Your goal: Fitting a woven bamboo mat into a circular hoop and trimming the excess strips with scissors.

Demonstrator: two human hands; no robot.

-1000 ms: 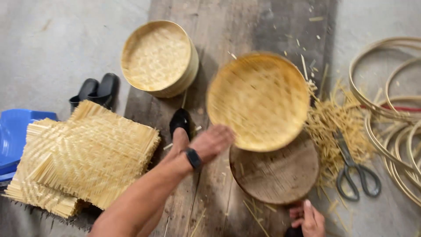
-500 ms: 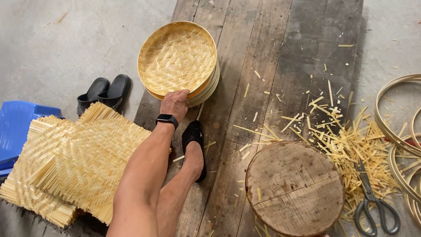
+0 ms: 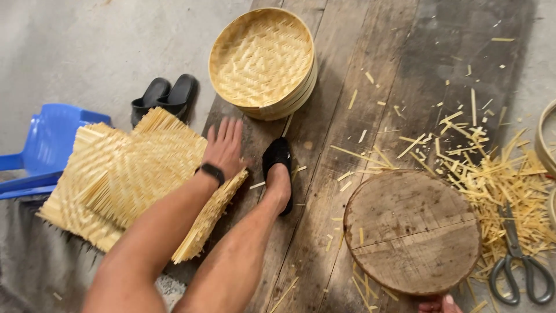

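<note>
Left grip [image 3: 223, 148] spread flat on woven mats [image 3: 124, 179], centre-left; basket stack [image 3: 263, 58] above. Right grip [image 3: 440, 304] bottom edge, state unclear.

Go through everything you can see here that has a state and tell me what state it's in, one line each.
Left hand: open, fingers spread, flat on the woven bamboo mats.
Woven bamboo mats: stacked, edges untrimmed.
Round baskets: stacked, upright, top one empty.
Scissors: lying closed among bamboo trimmings.
Round wooden block: flat on the planks, cracked across.
Right hand: only fingertips visible at the block's edge.
Black slippers: off, side by side.
</note>
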